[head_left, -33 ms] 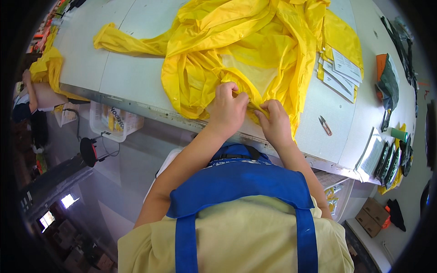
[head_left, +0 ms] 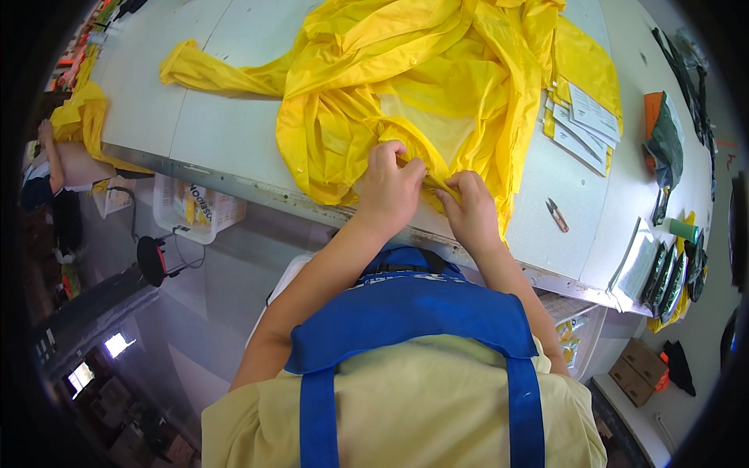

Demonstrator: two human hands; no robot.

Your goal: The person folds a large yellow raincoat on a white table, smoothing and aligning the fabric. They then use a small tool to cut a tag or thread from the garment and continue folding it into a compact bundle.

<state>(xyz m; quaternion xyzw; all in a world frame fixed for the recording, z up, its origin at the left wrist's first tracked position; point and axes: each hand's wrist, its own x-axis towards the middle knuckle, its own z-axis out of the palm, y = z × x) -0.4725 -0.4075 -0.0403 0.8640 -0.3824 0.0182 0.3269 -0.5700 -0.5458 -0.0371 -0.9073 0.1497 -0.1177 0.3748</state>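
Note:
A yellow raincoat lies bunched up on the white table, one sleeve stretched out to the left. Small snap buttons show on its shiny cloth. At the table's front edge, my left hand pinches a fold of the raincoat with its fingers curled. Close beside it, my right hand grips the same folded edge between thumb and fingers. What lies inside the fold is hidden by my fingers.
To the right lie thread snips and printed white cards on folded yellow cloth. Farther right are a dark green pouch, a green roll and dark packets. A white basket sits below the table. Another person's arm shows far left.

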